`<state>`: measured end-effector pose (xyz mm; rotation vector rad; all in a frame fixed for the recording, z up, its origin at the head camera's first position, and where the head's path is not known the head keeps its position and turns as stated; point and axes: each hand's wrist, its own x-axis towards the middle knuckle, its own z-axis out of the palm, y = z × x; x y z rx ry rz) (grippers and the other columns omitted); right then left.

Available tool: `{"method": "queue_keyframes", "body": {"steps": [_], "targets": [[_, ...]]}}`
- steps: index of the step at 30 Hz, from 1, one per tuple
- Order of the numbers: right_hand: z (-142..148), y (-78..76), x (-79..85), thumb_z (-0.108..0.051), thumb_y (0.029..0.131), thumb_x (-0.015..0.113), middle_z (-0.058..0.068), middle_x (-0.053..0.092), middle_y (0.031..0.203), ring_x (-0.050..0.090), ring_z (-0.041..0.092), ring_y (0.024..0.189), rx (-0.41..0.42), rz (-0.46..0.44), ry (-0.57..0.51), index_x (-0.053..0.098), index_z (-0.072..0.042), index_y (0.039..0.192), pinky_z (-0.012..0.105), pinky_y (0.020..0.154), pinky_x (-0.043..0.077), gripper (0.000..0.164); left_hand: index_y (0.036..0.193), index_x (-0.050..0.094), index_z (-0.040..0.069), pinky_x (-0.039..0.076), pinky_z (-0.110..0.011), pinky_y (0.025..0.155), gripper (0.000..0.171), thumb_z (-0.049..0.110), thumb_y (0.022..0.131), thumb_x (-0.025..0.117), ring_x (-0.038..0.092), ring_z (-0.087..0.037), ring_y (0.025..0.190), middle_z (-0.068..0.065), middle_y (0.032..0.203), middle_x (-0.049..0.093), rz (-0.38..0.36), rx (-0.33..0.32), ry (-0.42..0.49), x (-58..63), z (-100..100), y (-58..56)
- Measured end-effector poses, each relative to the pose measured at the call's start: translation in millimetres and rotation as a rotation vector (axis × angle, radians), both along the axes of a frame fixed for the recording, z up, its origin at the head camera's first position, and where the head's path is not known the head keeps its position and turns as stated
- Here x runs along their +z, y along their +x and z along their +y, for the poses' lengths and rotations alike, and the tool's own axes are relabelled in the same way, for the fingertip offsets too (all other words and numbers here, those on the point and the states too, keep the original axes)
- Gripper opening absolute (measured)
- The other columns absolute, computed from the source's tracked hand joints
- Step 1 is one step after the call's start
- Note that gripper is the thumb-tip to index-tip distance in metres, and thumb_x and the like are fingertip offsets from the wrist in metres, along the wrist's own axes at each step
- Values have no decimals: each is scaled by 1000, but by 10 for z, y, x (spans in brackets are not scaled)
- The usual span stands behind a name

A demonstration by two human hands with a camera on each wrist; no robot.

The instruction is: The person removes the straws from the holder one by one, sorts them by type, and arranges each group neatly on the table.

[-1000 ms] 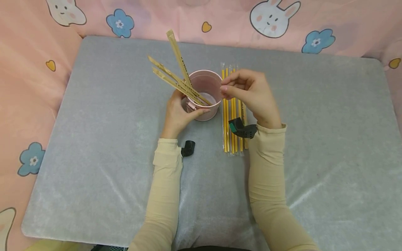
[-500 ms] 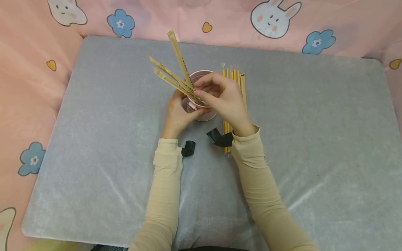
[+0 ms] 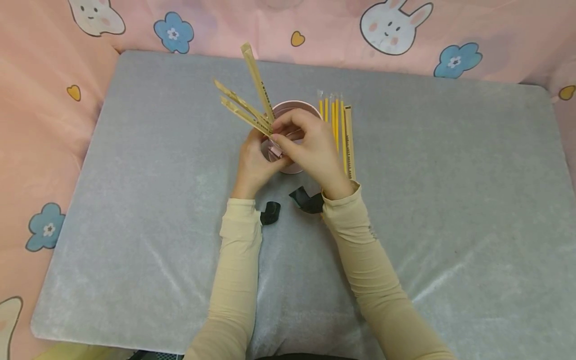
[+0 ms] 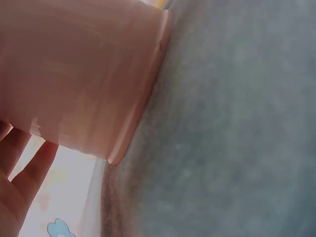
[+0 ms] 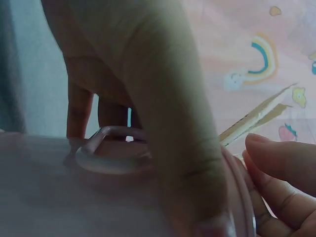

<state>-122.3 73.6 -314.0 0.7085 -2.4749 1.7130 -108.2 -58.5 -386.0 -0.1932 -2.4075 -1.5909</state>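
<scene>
Three slim straws in brown printed paper sleeves [image 3: 240, 101] are seen leaning over the far-left rim of a pink, round, plastic-looking cup with a small handle [image 4: 74, 69]; their lower ends are hidden by fingers. The cup is held at its left side by the left hand [image 3: 254, 162], fingers wrapped behind, thumb laid across the near side. The straws are met by the right hand [image 3: 310, 145] over the cup's mouth, thumb and forefinger bent close together around them; whether they are firmly pinched cannot be told. Just right of the cup, a row of yellow straws in clear film [image 3: 336, 125] is laid near to far, partly covered by the right hand and wrist. At the row's right edge, one brown paper-wrapped straw [image 3: 349, 135] is placed. Beige fabric sleeves [image 3: 238, 260] are worn on both arms, a black clip-like device [image 3: 271, 213] at each wrist. The table is covered in grey, velvety cloth [image 3: 450, 175]. Beyond it, pink fabric printed with rabbits and blue flowers [image 3: 243, 25] is hung.
</scene>
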Motion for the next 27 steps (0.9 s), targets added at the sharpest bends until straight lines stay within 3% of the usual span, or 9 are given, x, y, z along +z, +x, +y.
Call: {"method": "queue_keyframes", "body": {"steps": [8, 27], "targets": [[-8, -7, -17, 0, 79, 73, 11, 66, 89, 62, 19, 77, -14, 63, 147, 68, 4, 93, 25, 72, 52, 16, 120, 53, -7, 42, -31, 96, 58, 12, 72, 78, 55, -29, 109, -20, 114, 59, -10, 5, -17, 5, 4, -7], [4, -13, -17, -3, 77, 75, 9, 63, 84, 60, 18, 77, 1, 100, 256, 68, 1, 89, 26, 72, 49, 15, 118, 56, -3, 41, -33, 95, 55, 11, 70, 78, 54, -28, 108, -18, 115, 59, -61, 14, -6, 8, 5, -12]]}}
